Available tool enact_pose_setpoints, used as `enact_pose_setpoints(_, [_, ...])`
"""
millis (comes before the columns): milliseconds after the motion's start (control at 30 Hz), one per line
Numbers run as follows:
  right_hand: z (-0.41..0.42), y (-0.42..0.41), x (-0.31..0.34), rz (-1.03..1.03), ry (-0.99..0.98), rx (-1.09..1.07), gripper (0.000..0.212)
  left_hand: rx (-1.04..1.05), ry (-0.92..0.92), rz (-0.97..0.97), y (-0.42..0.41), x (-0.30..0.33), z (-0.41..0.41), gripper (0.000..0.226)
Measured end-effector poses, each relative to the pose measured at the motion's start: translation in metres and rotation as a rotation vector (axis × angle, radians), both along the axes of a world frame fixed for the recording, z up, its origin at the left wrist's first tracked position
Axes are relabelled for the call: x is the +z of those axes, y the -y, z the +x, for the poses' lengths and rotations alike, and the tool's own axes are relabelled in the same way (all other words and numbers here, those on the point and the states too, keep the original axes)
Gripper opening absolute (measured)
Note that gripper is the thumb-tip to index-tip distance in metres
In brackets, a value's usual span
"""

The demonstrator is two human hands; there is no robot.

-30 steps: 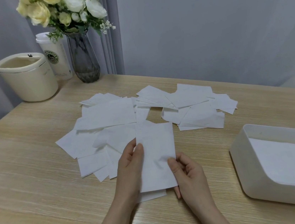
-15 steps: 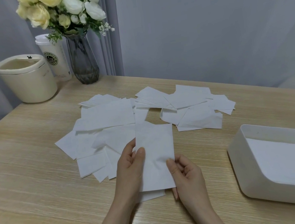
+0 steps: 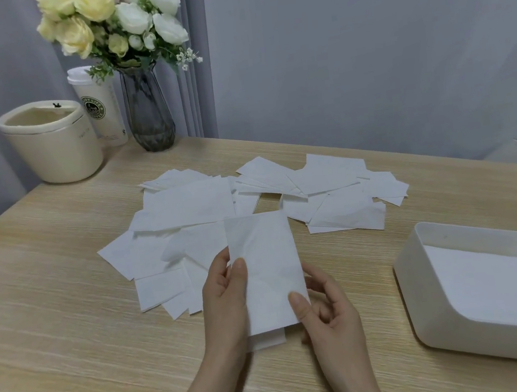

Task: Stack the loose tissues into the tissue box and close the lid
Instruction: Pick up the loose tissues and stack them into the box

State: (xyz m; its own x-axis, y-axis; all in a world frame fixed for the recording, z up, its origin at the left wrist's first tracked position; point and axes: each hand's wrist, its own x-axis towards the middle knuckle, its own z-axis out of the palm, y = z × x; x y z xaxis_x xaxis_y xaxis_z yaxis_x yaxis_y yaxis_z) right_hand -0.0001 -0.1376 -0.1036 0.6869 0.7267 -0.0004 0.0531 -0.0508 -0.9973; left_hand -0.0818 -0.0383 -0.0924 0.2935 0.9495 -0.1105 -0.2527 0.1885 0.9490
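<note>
Several loose white tissues (image 3: 186, 204) lie scattered over the middle of the wooden table (image 3: 52, 302). I hold one folded tissue (image 3: 266, 266) upright-ish above the table's front: my left hand (image 3: 226, 300) pinches its left edge with the thumb on top, my right hand (image 3: 326, 311) pinches its lower right corner. Another tissue edge (image 3: 268, 341) peeks out under it. The white tissue box (image 3: 413, 274) stands open at the right, tissues (image 3: 489, 284) lying flat inside. No lid is in view.
At the back left stand a cream round container (image 3: 55, 142), a white paper cup (image 3: 100, 107) and a dark glass vase (image 3: 148, 115) of flowers. Grey curtain behind. Bare table shows at the left and along the front edge.
Both hands keep their hold on the same tissue; my right thumb has slid slightly up along its right edge. The view has tilted a little.
</note>
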Motion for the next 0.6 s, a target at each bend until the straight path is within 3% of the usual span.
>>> enact_pose_setpoints(167, [-0.004,0.010,0.018,0.092,-0.248,-0.072,0.063,0.193,0.145,-0.118,0.016,0.010,0.013,0.025])
enact_pose_setpoints(300, [-0.018,0.016,0.029,0.127,-0.229,-0.089,0.075,0.299,0.217,-0.192,0.032,0.022,0.028,0.028])
enact_pose_setpoints(367, [-0.021,0.017,0.029,0.108,-0.137,-0.090,0.070,0.289,0.209,-0.192,0.038,0.025,0.033,0.028])
enact_pose_setpoints(500, [-0.008,0.020,0.030,0.067,-0.095,-0.096,0.035,0.185,0.212,-0.165,0.046,0.028,0.034,0.028])
enact_pose_setpoints(600, [0.007,0.025,0.039,0.052,-0.039,-0.082,0.030,0.094,0.215,-0.088,0.042,0.030,0.027,0.035])
